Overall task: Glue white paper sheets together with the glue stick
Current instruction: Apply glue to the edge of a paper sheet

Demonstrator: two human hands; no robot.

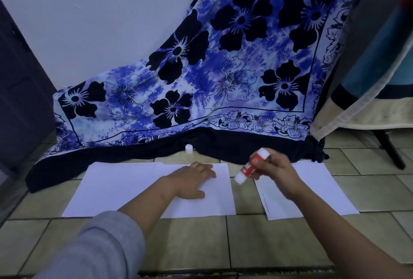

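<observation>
Tiled floor (pixel 245 243): left hand (pixel 192 180) flat, fingers straight, pressing joined sheets (pixel 138 189); right hand (pixel 274 171) grips uncapped glue stick (pixel 250 165), tilted tip-down-left, just beside sheet's right edge; spare stack (pixel 312 189) right.

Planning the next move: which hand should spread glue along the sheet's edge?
Right. The left hand lies flat on the white sheet, steadying it; the right hand grips the glue stick, tilted just beside that sheet's right edge.
</observation>
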